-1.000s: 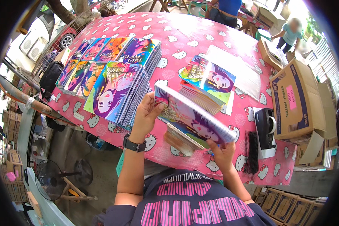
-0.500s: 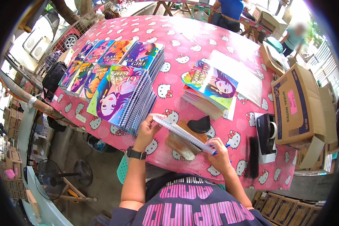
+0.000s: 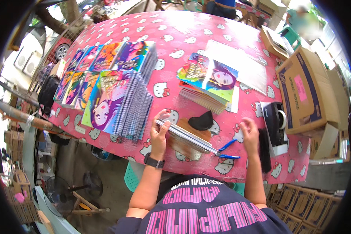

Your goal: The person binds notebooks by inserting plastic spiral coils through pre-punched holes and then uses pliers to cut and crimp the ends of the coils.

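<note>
My left hand [image 3: 160, 132] grips the left end of a spiral notebook [image 3: 187, 136], seen almost edge-on and slanting down to the right. At its right end are blue-handled pliers [image 3: 229, 152] with the handles spread, apart from either hand. Off to the right, my right hand [image 3: 249, 132] is raised over the cloth with its fingers loosely apart and nothing visible in them. Beyond the notebook lie a brown wooden board [image 3: 199, 130] and a black curved piece [image 3: 201, 121]. Close to my right forearm is a bundle of black spiral coils [image 3: 265, 150].
Stacked spiral notebooks [image 3: 107, 103] with colourful covers stand at the left. A pile of loose covers and pages [image 3: 206, 87] lies beyond the board, beside white sheets [image 3: 253, 74]. A black tape dispenser [image 3: 275, 124] and a cardboard box [image 3: 306, 93] stand at the right.
My right hand has let go of the notebook's right end and the pliers and moved right and up. The notebook now slants lower, still in my left hand.
</note>
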### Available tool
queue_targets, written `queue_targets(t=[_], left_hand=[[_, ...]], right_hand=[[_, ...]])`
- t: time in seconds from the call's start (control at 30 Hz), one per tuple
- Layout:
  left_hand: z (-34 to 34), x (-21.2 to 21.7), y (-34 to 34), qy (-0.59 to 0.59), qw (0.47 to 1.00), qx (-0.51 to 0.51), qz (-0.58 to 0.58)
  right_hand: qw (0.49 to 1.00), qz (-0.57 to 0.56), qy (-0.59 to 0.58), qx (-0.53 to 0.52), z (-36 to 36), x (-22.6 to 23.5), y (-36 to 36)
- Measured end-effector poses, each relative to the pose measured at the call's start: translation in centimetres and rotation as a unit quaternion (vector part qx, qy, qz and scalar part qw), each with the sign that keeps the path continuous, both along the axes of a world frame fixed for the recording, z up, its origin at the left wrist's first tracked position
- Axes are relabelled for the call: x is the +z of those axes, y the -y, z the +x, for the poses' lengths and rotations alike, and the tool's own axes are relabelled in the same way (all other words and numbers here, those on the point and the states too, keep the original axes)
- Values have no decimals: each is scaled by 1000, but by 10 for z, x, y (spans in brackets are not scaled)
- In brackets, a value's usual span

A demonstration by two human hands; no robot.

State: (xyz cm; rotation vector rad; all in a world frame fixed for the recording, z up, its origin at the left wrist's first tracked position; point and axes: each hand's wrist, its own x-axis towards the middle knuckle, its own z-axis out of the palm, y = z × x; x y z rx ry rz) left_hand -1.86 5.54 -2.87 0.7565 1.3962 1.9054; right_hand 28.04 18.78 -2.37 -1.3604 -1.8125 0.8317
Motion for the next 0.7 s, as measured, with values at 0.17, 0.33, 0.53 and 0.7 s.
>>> queue_targets(t=[0.17,0.33,0.53,0.7], left_hand=[[-2,1,-1,-8,1000,-9,-15],[14,13,2,-241,967,84,-7],[74,45,19,-589,807,-50,-9],[97,21,5,-617,781,-87,-45]], right_hand=[[861,90,464,-185,70,-47,-35],[925,77,360,-96,91,-65,-43],[920,45,363,-144,86,-23,-8],[946,35,297,-125,111,-36,-12]])
